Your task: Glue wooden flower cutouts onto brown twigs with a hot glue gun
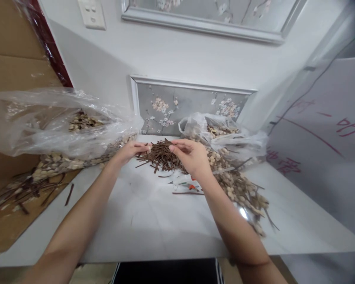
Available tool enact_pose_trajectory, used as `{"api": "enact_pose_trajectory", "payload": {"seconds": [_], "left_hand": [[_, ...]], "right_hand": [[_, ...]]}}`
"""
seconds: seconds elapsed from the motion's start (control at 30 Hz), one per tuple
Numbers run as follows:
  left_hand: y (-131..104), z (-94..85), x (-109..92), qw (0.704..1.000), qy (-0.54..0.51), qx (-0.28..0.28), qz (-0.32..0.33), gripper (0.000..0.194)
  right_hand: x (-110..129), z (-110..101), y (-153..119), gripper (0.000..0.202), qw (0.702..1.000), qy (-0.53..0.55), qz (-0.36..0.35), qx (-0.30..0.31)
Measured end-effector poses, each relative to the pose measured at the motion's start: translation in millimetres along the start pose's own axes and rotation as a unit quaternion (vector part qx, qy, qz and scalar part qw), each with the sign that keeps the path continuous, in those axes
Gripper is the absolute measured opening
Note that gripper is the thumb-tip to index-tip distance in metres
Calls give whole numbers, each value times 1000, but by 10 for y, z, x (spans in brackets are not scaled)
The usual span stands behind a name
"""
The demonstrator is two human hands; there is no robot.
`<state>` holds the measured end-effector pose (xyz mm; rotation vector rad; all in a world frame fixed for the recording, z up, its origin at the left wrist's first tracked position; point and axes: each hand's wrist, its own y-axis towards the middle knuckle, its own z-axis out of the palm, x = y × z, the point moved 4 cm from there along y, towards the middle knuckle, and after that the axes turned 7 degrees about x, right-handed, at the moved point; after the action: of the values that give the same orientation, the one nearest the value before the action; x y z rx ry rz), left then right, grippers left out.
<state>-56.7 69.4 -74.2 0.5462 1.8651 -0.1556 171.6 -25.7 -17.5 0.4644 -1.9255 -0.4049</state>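
A heap of short, thin brown dried sticks (164,156) lies on the white table against the wall. My left hand (129,152) is at the heap's left edge, its thumb and fingers pinched together; what is between the fingertips is too small to make out. From the right, my right hand (194,157) reaches over the heap, thumb and forefinger closed near its top. Whether a stick is between them I cannot tell. Just below my right hand, scissors (192,186) with orange on them lie partly hidden by the wrist.
Pale dried slices and stems (233,183) spread along the right, below a clear plastic bag (195,122). At left, another plastic bag (112,114) covers more dried slices (56,163). Long dark strips (26,193) lie on cardboard (8,232). A marked white panel (322,130) stands right.
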Motion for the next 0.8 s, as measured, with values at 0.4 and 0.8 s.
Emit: {"api": "enact_pose_trajectory", "payload": {"seconds": [0.4, 0.8], "left_hand": [[-609, 794, -1107, 845, 415, -76, 328, 27], [-610, 388, -1147, 979, 79, -68, 174, 16]], "right_hand": [[37, 205, -45, 31, 927, 337, 67, 153], [61, 84, 0, 22, 941, 300, 76, 138]]}}
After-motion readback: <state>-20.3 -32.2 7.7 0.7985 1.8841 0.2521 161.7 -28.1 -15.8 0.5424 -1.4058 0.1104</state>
